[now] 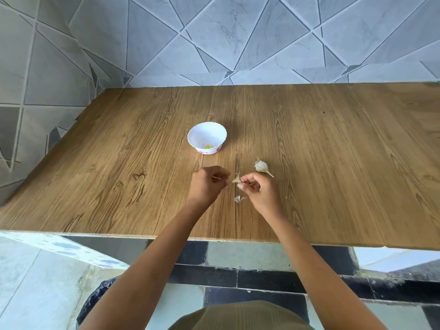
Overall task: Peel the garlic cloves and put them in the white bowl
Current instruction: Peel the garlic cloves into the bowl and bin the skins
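The right hand (258, 190) pinches a small garlic clove (236, 179) over the counter (333, 151). The left hand (207, 185) is curled up right beside it, but I cannot tell if it holds anything. A garlic bulb (262, 166) lies near the right hand, bits of skin (238, 198) lie between the hands, and the white bowl (201, 135) sits farther back.

Wood-grain desk (309, 151) occupies the centre. Wall (238, 32) of grey marbled tiles with dark diagonal joints runs from 9 through 12 to 3 o'clock. Floor (262, 275) at 6 o'clock: pale and black tiles.
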